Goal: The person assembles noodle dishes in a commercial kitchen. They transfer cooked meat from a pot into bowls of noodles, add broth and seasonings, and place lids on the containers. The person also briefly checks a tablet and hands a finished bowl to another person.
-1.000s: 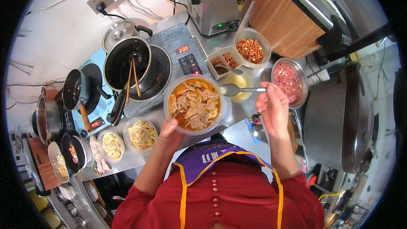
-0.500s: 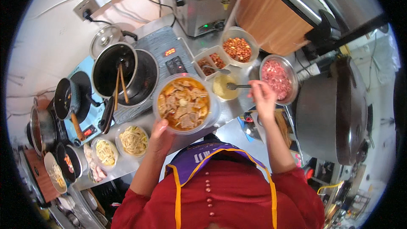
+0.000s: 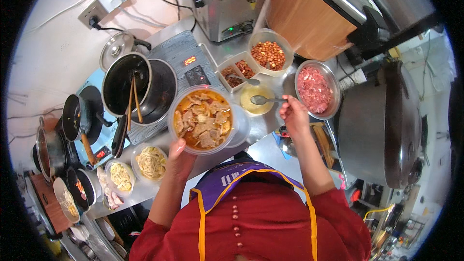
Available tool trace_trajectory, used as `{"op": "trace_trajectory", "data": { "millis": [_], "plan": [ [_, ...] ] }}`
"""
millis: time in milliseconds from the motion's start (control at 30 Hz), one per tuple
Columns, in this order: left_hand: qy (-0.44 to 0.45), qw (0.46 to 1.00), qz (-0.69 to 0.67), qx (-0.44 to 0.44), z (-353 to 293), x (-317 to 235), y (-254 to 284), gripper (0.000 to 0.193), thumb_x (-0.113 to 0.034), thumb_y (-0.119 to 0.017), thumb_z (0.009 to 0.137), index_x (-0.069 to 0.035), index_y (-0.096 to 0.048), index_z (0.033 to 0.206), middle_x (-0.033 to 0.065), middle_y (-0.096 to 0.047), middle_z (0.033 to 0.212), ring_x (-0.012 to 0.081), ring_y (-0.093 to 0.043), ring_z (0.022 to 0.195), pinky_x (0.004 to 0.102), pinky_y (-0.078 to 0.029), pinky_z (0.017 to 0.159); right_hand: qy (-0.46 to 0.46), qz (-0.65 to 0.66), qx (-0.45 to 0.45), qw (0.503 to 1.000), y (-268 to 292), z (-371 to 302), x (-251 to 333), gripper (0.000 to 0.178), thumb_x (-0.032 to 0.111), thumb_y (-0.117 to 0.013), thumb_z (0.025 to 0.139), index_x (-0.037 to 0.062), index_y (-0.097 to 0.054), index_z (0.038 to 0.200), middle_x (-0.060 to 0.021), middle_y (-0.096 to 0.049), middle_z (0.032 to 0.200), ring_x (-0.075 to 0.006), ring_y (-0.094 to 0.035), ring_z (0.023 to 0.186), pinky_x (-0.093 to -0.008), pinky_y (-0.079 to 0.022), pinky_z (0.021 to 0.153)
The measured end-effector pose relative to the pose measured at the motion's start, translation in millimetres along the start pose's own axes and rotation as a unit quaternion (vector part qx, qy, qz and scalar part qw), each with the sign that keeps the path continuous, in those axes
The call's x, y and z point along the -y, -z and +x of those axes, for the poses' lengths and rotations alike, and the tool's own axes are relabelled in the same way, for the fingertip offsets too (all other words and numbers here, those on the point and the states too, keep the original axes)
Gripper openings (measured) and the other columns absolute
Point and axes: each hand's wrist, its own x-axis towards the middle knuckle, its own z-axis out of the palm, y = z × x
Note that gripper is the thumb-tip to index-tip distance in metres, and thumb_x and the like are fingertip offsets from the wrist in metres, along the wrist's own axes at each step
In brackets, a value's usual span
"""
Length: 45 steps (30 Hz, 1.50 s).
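Observation:
My left hand (image 3: 178,162) is closed on the near-left rim of a clear plastic bowl (image 3: 210,152). Meat slices (image 3: 208,121) in orange-red broth fill that bowl, which is held above the counter's front part. Pinched in my right hand (image 3: 296,116) is the handle of a small dark spoon (image 3: 269,100). The spoon's head is over a container of pale yellow granules (image 3: 257,108); whether it carries anything is too small to tell. Partly hidden behind the bowl's right side is another clear container (image 3: 242,133).
Beyond my right hand stand a metal bowl of minced meat (image 3: 314,89), a tub of peanuts (image 3: 268,55) and a divided spice box (image 3: 232,65). Pots with chopsticks (image 3: 135,99) sit on the left cooktop. Noodle bowls (image 3: 152,163) line the front edge; a large grey pot (image 3: 365,125) is at right.
The plastic bowl in my left hand has shifted slightly left. The spoon has moved a little left over the pale yellow granules, showing more of its head.

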Motion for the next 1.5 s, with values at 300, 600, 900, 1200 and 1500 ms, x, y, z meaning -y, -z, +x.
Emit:
{"op": "trace_trajectory", "data": {
  "millis": [300,600,900,1200,1500],
  "plan": [
    [0.032,0.999,-0.008,-0.024,4.7,7.0,-10.2,0.084,-0.034,-0.075,0.074,0.001,-0.035,0.139,0.0142,-0.046,0.137,0.0271,-0.048,0.125,0.0414,-0.039,0.104,0.325,-0.283,0.229,0.873,-93.0,-91.7,47.3,0.013,0.004,-0.054,0.092,-0.0024,-0.064,0.099,-0.0085,-0.065,0.080,-0.0136,-0.060,0.065,-0.0237,-0.047,0.060],
    [0.001,1.000,-0.004,-0.011,12.5,11.6,1.2,0.079,-0.035,-0.071,0.078,-0.001,-0.036,0.139,0.0129,-0.043,0.141,0.0295,-0.042,0.130,0.0458,-0.031,0.110,0.505,-0.464,0.137,0.715,-31.6,-42.9,26.1,0.022,0.003,-0.069,0.080,0.0020,-0.067,0.102,-0.0102,-0.063,0.085,-0.0218,-0.061,0.072,-0.0306,-0.049,0.066],
    [-0.027,0.998,0.000,-0.056,9.6,1.7,-3.9,0.085,-0.035,-0.073,0.074,-0.001,-0.032,0.141,0.0137,-0.043,0.140,0.0292,-0.044,0.128,0.0445,-0.036,0.107,0.430,-0.622,0.210,0.620,-58.0,30.6,24.7,0.055,0.020,-0.074,0.075,0.0158,-0.057,0.128,-0.0080,-0.056,0.088,-0.0261,-0.059,0.082,-0.0371,-0.050,0.069],
    [-0.061,0.995,-0.021,-0.072,7.9,0.9,-10.4,0.081,-0.032,-0.072,0.076,-0.001,-0.034,0.139,0.0143,-0.043,0.139,0.0299,-0.044,0.127,0.0455,-0.038,0.106,0.481,-0.674,0.232,0.511,-91.9,61.6,14.4,0.036,0.025,-0.073,0.077,0.0097,-0.065,0.109,-0.0073,-0.055,0.085,-0.0260,-0.062,0.083,-0.0366,-0.051,0.069],
    [-0.078,0.994,-0.018,-0.072,6.0,0.9,-3.2,0.078,-0.036,-0.071,0.079,-0.001,-0.035,0.139,0.0143,-0.044,0.138,0.0302,-0.043,0.128,0.0466,-0.037,0.107,0.415,-0.644,0.260,0.587,-90.9,73.2,-2.7,0.026,0.017,-0.065,0.083,0.0075,-0.066,0.107,-0.0125,-0.060,0.088,-0.0318,-0.063,0.078,-0.0393,-0.051,0.067]
  ]
}}
